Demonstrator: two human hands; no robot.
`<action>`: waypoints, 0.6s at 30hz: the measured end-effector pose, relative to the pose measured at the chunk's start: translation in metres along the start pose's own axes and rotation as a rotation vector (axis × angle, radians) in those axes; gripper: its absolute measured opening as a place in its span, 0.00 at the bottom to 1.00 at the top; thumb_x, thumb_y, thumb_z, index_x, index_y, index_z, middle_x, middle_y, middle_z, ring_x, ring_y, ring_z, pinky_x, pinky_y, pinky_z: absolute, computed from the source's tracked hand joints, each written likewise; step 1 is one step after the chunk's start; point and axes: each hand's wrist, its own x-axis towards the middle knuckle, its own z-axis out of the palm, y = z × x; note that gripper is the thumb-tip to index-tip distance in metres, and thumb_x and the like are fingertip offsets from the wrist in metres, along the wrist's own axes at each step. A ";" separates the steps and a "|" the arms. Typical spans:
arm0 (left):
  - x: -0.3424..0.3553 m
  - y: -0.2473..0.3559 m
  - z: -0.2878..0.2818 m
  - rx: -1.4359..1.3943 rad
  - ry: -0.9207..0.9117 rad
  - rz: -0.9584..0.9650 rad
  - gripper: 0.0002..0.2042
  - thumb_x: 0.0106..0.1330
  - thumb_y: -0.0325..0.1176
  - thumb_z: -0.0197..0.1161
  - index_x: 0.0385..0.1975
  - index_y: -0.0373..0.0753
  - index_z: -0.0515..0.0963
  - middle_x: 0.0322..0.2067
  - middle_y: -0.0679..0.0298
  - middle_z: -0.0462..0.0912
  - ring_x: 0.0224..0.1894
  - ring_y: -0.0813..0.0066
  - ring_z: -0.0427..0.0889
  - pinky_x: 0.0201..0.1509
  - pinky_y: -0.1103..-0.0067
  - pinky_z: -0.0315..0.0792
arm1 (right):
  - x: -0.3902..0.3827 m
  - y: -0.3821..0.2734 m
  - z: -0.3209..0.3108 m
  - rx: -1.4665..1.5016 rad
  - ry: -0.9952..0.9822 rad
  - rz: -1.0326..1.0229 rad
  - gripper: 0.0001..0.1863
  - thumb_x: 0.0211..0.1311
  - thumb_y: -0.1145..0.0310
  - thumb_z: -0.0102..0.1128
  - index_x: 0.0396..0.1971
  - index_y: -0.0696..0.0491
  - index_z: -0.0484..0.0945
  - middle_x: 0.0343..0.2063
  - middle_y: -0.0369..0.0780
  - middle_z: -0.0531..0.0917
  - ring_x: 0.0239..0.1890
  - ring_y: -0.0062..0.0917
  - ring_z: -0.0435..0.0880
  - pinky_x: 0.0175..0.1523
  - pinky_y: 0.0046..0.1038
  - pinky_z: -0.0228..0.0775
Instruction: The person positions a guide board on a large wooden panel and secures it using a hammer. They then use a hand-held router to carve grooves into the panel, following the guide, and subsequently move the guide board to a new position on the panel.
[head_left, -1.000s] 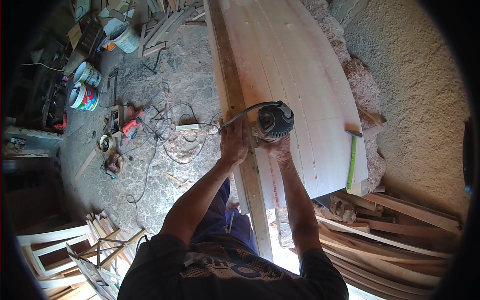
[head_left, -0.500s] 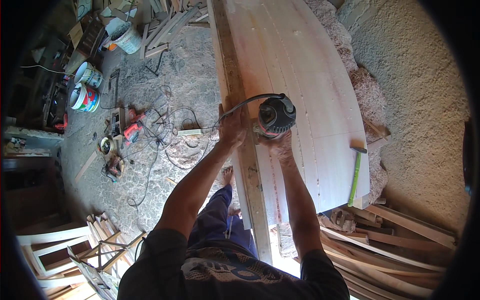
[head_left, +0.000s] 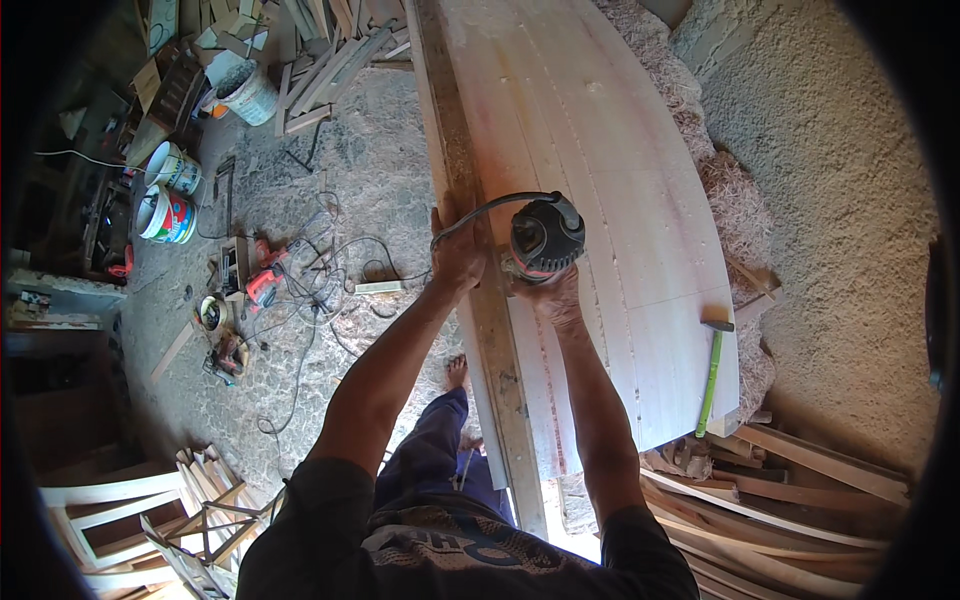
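A corded black power tool with a round, ribbed top (head_left: 547,236), which looks like a router, stands on a large pale wood panel (head_left: 640,230). My right hand (head_left: 553,292) is wrapped round its lower body, so its base and bit are hidden. Along the panel's left side lies a long straight wooden board (head_left: 460,140), and the tool sits close against its right edge. My left hand (head_left: 458,255) grips this board, fingers over its left side. The tool's black cord (head_left: 480,208) arches over to that hand.
A green-handled hammer (head_left: 711,375) lies near the panel's right edge. Wood shavings (head_left: 740,200) line the wall side. Cables and a red power tool (head_left: 265,285) litter the floor at left, near buckets (head_left: 165,215). Timber strips (head_left: 800,510) are stacked at lower right.
Both hands and the tool have moved a little farther forward along the board, relative to the hammer and panel. My view has shifted slightly with them. Both grips look the same.
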 end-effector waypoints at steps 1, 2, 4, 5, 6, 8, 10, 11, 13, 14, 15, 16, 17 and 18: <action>0.003 -0.002 0.001 0.005 -0.005 -0.006 0.22 0.76 0.38 0.50 0.65 0.35 0.70 0.59 0.38 0.75 0.67 0.43 0.69 0.76 0.49 0.49 | 0.003 0.000 0.000 0.004 -0.002 0.003 0.39 0.36 0.72 0.76 0.55 0.54 0.72 0.47 0.38 0.82 0.48 0.26 0.82 0.56 0.29 0.75; 0.007 -0.004 0.001 -0.011 -0.051 -0.024 0.22 0.76 0.39 0.50 0.66 0.35 0.69 0.60 0.38 0.73 0.68 0.43 0.67 0.76 0.49 0.49 | 0.006 0.000 0.001 0.009 -0.005 0.006 0.39 0.36 0.72 0.77 0.55 0.54 0.72 0.47 0.38 0.82 0.48 0.26 0.82 0.55 0.29 0.75; 0.015 -0.003 0.000 -0.052 -0.146 -0.058 0.23 0.76 0.39 0.49 0.67 0.35 0.68 0.63 0.37 0.70 0.71 0.42 0.64 0.76 0.49 0.48 | 0.010 0.002 -0.001 0.007 -0.010 0.016 0.39 0.35 0.72 0.77 0.54 0.54 0.72 0.47 0.38 0.82 0.48 0.26 0.82 0.55 0.30 0.75; 0.019 -0.003 0.002 -0.032 -0.140 -0.052 0.23 0.76 0.39 0.49 0.67 0.35 0.68 0.64 0.37 0.69 0.71 0.42 0.63 0.76 0.49 0.48 | 0.013 0.003 -0.003 -0.003 -0.009 0.003 0.38 0.35 0.72 0.77 0.54 0.54 0.73 0.46 0.38 0.83 0.48 0.26 0.82 0.55 0.30 0.75; 0.023 -0.007 0.003 -0.006 -0.131 -0.050 0.23 0.76 0.40 0.49 0.67 0.35 0.68 0.64 0.37 0.68 0.71 0.42 0.63 0.76 0.49 0.48 | 0.016 0.001 -0.001 -0.010 -0.015 -0.011 0.38 0.35 0.72 0.77 0.54 0.54 0.73 0.46 0.38 0.83 0.48 0.26 0.82 0.54 0.30 0.75; 0.031 -0.015 0.007 0.028 -0.110 -0.039 0.23 0.77 0.40 0.49 0.67 0.35 0.67 0.65 0.37 0.67 0.71 0.41 0.62 0.76 0.49 0.48 | 0.022 -0.003 0.002 0.020 -0.021 -0.021 0.36 0.36 0.72 0.76 0.53 0.54 0.74 0.46 0.38 0.83 0.47 0.26 0.83 0.53 0.30 0.76; 0.039 -0.022 0.011 0.045 -0.088 -0.020 0.23 0.77 0.40 0.48 0.67 0.35 0.67 0.66 0.36 0.66 0.72 0.41 0.62 0.76 0.49 0.48 | 0.027 -0.011 0.003 0.091 -0.020 -0.012 0.35 0.36 0.72 0.76 0.51 0.54 0.74 0.44 0.37 0.84 0.45 0.25 0.83 0.52 0.30 0.76; 0.042 -0.026 0.013 0.051 -0.103 -0.025 0.23 0.77 0.40 0.48 0.67 0.36 0.67 0.66 0.36 0.65 0.72 0.42 0.61 0.77 0.49 0.48 | 0.031 -0.009 0.004 0.055 -0.003 -0.046 0.34 0.36 0.72 0.75 0.51 0.53 0.74 0.44 0.37 0.84 0.45 0.25 0.83 0.52 0.29 0.76; 0.051 -0.029 0.015 0.062 -0.133 -0.029 0.24 0.77 0.41 0.46 0.68 0.36 0.65 0.67 0.36 0.64 0.73 0.42 0.59 0.77 0.49 0.46 | 0.039 -0.007 0.005 -0.017 0.034 -0.112 0.33 0.37 0.73 0.74 0.51 0.53 0.75 0.43 0.36 0.84 0.44 0.24 0.84 0.51 0.28 0.77; 0.054 -0.030 0.016 0.074 -0.141 -0.030 0.24 0.78 0.41 0.46 0.69 0.37 0.65 0.67 0.35 0.63 0.73 0.42 0.58 0.77 0.50 0.46 | 0.041 -0.007 0.005 -0.013 0.028 -0.099 0.33 0.37 0.74 0.74 0.51 0.53 0.75 0.43 0.36 0.84 0.44 0.23 0.84 0.51 0.28 0.77; 0.058 -0.033 0.018 0.086 -0.147 -0.032 0.24 0.78 0.42 0.45 0.69 0.37 0.64 0.68 0.35 0.62 0.74 0.42 0.58 0.78 0.50 0.45 | 0.044 -0.010 0.005 -0.010 0.019 -0.087 0.33 0.37 0.74 0.74 0.50 0.53 0.75 0.42 0.36 0.84 0.43 0.23 0.84 0.51 0.28 0.77; 0.062 -0.035 0.019 0.098 -0.152 -0.034 0.24 0.78 0.42 0.45 0.70 0.38 0.63 0.68 0.35 0.61 0.74 0.42 0.57 0.78 0.50 0.45 | 0.047 -0.012 0.006 -0.006 0.010 -0.074 0.33 0.37 0.74 0.74 0.50 0.53 0.74 0.42 0.35 0.85 0.43 0.23 0.84 0.51 0.28 0.77; 0.068 -0.038 0.020 0.091 -0.168 -0.043 0.24 0.78 0.42 0.44 0.70 0.39 0.63 0.69 0.35 0.60 0.74 0.42 0.56 0.78 0.51 0.44 | 0.050 -0.010 0.006 -0.015 -0.007 -0.060 0.33 0.38 0.74 0.74 0.50 0.53 0.75 0.42 0.35 0.85 0.43 0.23 0.84 0.51 0.28 0.77; 0.076 -0.042 0.022 0.084 -0.183 -0.050 0.24 0.78 0.42 0.44 0.70 0.39 0.63 0.69 0.35 0.59 0.74 0.42 0.56 0.78 0.51 0.44 | 0.055 -0.007 0.006 -0.023 -0.021 -0.046 0.32 0.38 0.74 0.74 0.50 0.53 0.75 0.43 0.35 0.85 0.43 0.22 0.84 0.51 0.28 0.77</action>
